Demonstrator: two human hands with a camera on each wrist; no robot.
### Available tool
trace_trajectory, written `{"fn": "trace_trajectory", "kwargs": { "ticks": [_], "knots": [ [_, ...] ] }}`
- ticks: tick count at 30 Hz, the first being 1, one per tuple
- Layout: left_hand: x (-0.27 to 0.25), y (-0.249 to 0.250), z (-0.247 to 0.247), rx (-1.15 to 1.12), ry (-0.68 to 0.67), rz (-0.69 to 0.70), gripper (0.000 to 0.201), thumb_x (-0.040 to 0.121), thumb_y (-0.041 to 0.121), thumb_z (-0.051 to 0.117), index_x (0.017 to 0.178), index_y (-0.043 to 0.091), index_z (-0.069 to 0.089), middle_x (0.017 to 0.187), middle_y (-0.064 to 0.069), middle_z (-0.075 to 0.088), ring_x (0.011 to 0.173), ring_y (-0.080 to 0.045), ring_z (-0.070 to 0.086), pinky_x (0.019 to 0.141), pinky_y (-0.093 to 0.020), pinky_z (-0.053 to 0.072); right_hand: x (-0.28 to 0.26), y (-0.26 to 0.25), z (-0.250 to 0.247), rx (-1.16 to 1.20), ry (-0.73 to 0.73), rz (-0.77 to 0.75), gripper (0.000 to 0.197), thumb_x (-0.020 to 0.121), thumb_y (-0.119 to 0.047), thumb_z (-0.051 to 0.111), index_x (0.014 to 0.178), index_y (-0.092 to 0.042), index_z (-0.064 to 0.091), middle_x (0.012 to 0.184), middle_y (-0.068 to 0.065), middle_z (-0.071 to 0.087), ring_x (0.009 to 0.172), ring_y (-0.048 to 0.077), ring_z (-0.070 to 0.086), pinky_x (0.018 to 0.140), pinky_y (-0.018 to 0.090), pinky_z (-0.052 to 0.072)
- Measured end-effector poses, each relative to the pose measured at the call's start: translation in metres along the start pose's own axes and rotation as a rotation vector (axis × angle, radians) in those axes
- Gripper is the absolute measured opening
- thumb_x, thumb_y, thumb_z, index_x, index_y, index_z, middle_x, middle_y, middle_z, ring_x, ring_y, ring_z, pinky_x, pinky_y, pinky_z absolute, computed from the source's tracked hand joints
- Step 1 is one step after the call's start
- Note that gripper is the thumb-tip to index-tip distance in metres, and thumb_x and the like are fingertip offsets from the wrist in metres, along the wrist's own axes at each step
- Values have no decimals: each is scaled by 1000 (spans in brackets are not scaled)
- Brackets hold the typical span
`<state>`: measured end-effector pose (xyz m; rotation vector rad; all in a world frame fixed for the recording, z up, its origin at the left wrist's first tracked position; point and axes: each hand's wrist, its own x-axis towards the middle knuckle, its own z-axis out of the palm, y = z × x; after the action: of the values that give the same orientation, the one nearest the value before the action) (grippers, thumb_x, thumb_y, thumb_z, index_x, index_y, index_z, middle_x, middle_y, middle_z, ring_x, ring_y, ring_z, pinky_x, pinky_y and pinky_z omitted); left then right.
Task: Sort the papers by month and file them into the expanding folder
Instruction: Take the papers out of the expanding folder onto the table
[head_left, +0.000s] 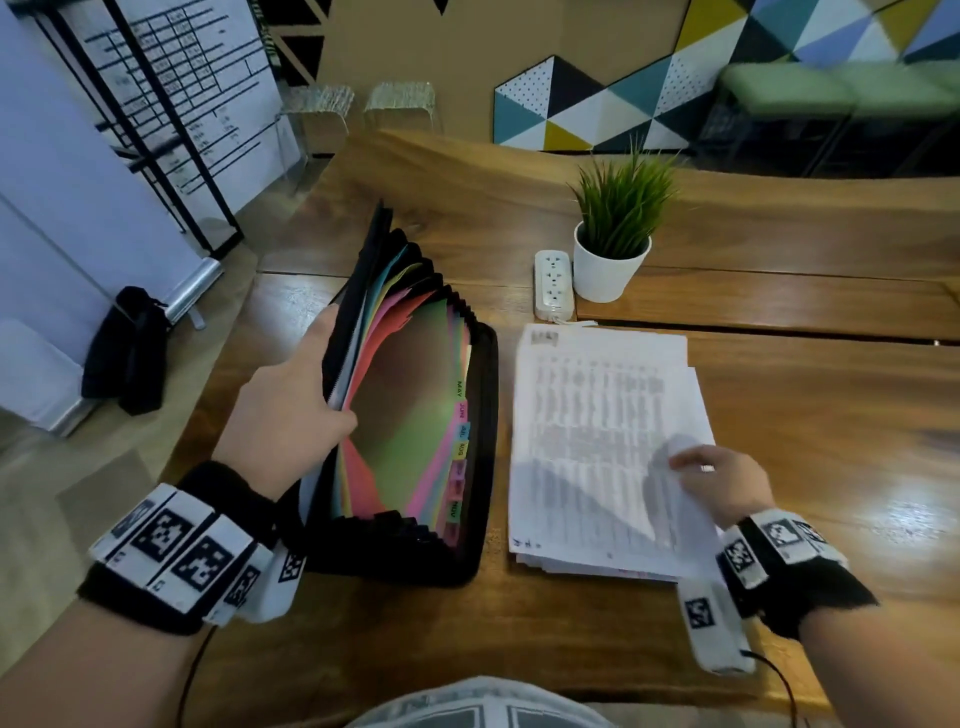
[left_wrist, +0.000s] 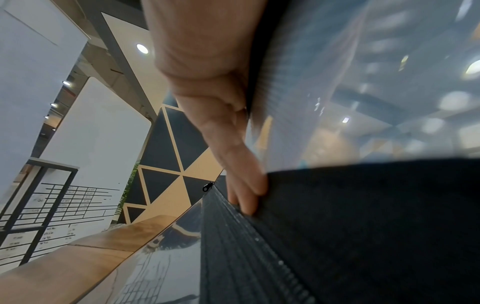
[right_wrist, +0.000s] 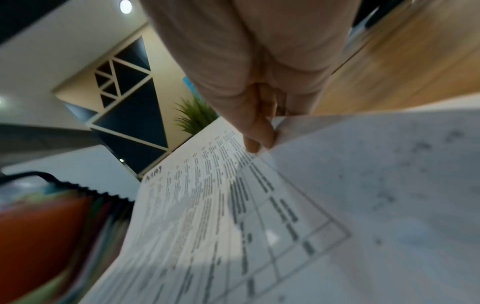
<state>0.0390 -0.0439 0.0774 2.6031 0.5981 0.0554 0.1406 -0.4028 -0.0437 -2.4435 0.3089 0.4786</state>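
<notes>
Wooden table (head_left: 779, 395), geometric triangle-patterned wall panel (head_left: 597, 104), potted plant (head_left: 615, 234), recessed ceiling lights (left_wrist: 142, 48)

Soft indoor light comes from round ceiling spots above both hands. Glare sheens the wooden table (head_left: 831, 499) just right of the right hand (head_left: 727, 486), whose shadow falls on the papers (head_left: 597, 441) (print smeared). Wrist views blur and bend at their edges.

Black wristbands (head_left: 171, 551) with white square-code tags, thin black cables, and a grey printed shirt (head_left: 483, 704).
</notes>
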Motion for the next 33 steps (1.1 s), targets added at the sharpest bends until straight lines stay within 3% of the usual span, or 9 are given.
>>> {"fn": "trace_trajectory", "kwargs": {
  "ticks": [6,8,10,12,15,20,25,30,33],
  "knots": [
    [1,4,1,29,-11,22,92,77,8,65,146,38,13,61,-1,50,55,-12,50,46,-20,31,-6,6,1,-226,-12,-6,27,90,-8,51,109,-21,65,134,11,49,117,29,48,100,35,39],
    [3,1,-1,12,-3,24,92,75,8,65,145,39,13,61,-2,52,56,-16,53,47,-25,35,-16,-19,7,-341,64,-139,28,90,-19,56,117,-23,61,143,10,34,129,30,33,109,40,28],
    [7,-3,-4,8,10,24,94,74,9,66,145,40,14,65,-6,55,59,-21,56,52,-29,39,-30,-52,23,-233,61,-341,27,89,-24,59,116,-22,61,140,8,35,127,25,37,108,36,29],
    [10,-7,-10,-6,32,44,95,72,10,68,145,41,16,73,-7,60,65,-24,59,58,-30,44,-42,-86,48,-19,-133,-454,22,86,-25,63,108,-23,64,128,3,46,112,20,49,102,34,37],
    [14,-14,-24,-51,71,35,98,70,10,73,146,41,19,97,-4,62,79,-24,59,71,-32,49,-51,-122,81,350,-415,-338,10,83,-15,67,88,-24,69,101,4,62,78,31,53,86,41,48],
    [17,-37,-47,-135,119,12,98,68,9,77,145,40,24,106,4,55,82,-20,55,70,-29,44,-45,-138,109,578,-549,-137,23,84,1,62,100,-15,63,94,8,62,82,20,59,71,32,50],
    [18,-58,-55,-264,137,-6,94,65,10,80,142,37,32,114,6,58,98,-14,55,78,-25,40,-49,-153,116,823,-623,-132,37,79,16,55,106,-9,63,81,14,63,62,15,61,48,20,42],
    [16,-41,-46,138,86,114,103,72,13,69,147,38,3,120,-11,53,90,-30,58,72,-36,47,-49,-180,114,888,-624,-203,43,79,26,36,109,4,58,60,11,56,39,11,51,37,16,40],
    [18,-33,-31,406,6,213,86,80,6,54,148,33,9,122,-11,45,91,-35,55,62,-32,36,-52,-185,124,827,-657,-147,29,84,20,42,94,0,61,52,7,56,36,10,49,39,16,43]
  ]
}}
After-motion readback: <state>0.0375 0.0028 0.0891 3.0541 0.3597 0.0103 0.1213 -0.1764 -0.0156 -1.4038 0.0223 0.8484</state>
